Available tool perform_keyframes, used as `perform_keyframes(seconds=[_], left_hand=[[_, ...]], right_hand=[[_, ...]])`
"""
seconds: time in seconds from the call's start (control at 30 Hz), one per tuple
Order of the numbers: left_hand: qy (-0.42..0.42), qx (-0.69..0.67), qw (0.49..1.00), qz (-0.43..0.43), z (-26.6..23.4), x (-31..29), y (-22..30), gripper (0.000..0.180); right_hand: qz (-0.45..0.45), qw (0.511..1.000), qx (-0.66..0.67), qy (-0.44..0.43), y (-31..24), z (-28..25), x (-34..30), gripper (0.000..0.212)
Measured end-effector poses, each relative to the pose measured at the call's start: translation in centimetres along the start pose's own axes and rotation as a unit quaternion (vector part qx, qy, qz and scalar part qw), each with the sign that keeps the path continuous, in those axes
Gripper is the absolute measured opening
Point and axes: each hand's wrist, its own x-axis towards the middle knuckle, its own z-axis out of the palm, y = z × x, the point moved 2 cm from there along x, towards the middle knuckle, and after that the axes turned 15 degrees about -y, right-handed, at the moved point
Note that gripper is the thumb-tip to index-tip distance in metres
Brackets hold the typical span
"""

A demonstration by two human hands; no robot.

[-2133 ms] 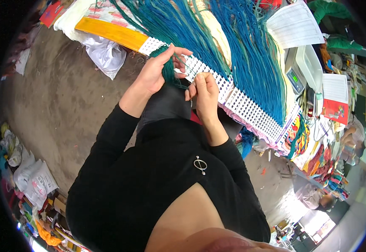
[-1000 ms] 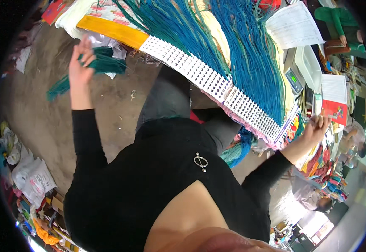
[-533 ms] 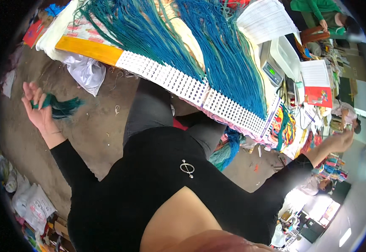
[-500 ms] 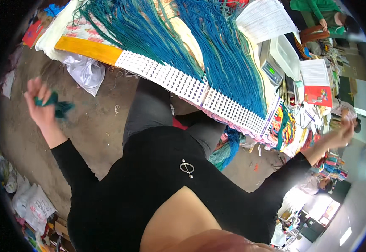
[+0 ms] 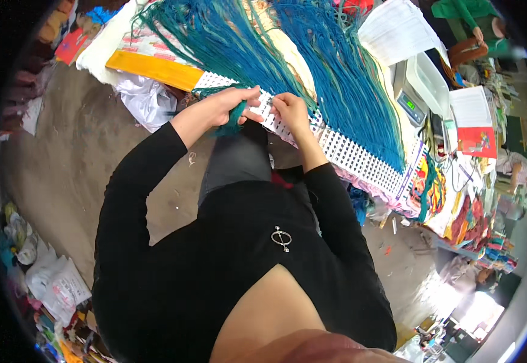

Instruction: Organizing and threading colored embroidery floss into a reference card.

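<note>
In the head view, the left hand (image 5: 232,101) is curled around a teal yarn bundle (image 5: 233,124), which hangs in its grasp at the near edge of the white perforated board (image 5: 360,161). The right hand (image 5: 291,112) is just beside it over the board, thumb and forefinger together; whether a strand runs between them cannot be told. Good handling probably calls for a loose, untangled bundle, a precise fingertip pinch close to the holes, and care not to snag the blue strands (image 5: 351,97) beyond.
</note>
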Motion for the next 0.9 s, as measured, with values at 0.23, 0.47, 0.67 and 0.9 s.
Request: perform_keyframes(seconds=[0.23, 0.47, 0.67, 0.9], left_hand=[[0.036, 0.191, 0.981, 0.029, -1.0, 3.2, -0.1, 0.021], [0.038, 0.211, 0.973, 0.081, -1.1, 6.0, -0.1, 0.014], [0.147, 0.346, 0.920, 0.107, -2.2, 5.2, 0.1, 0.016], [-0.256, -0.116, 0.926, 0.252, -7.2, -4.3, 8.4, 0.016]], right_hand=[[0.052, 0.996, -0.036, 0.067, 1.6, 0.4, 1.1, 0.022], [0.032, 0.998, 0.015, 0.045, 0.2, -0.1, 0.7, 0.016], [0.023, 0.999, 0.033, 0.023, 0.4, -0.1, 1.0, 0.014], [0.009, 1.000, 0.016, -0.009, 0.4, -0.3, 0.8, 0.013]])
